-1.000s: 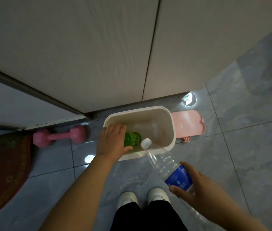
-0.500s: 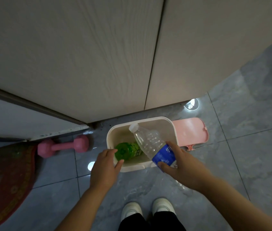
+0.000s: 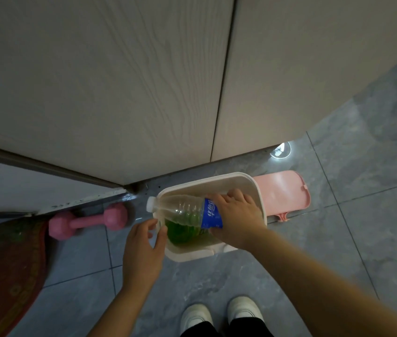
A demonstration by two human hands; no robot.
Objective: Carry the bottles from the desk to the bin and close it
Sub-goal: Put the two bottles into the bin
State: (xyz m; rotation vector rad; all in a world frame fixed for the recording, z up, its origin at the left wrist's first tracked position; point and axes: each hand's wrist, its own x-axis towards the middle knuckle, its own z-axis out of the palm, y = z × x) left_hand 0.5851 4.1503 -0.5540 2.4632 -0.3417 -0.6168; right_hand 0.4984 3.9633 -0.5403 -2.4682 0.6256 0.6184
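Note:
A white open bin (image 3: 257,190) stands on the grey tile floor by the cabinet. Its pink lid (image 3: 282,193) hangs open on the right side. A green bottle (image 3: 183,229) lies inside the bin. My right hand (image 3: 235,217) grips a clear bottle (image 3: 180,210) with a blue label and white cap, held sideways over the bin, cap pointing left past the rim. My left hand (image 3: 144,251) hovers empty at the bin's left edge, fingers apart.
A pink dumbbell (image 3: 87,220) lies on the floor left of the bin. A red round mat (image 3: 5,271) covers the far left floor. Pale cabinet doors (image 3: 144,81) rise behind the bin. My white shoes (image 3: 219,314) stand below.
My left hand let go of the green bottle into the bin and drew back. My right hand brought the clear bottle up over the bin and turned it sideways.

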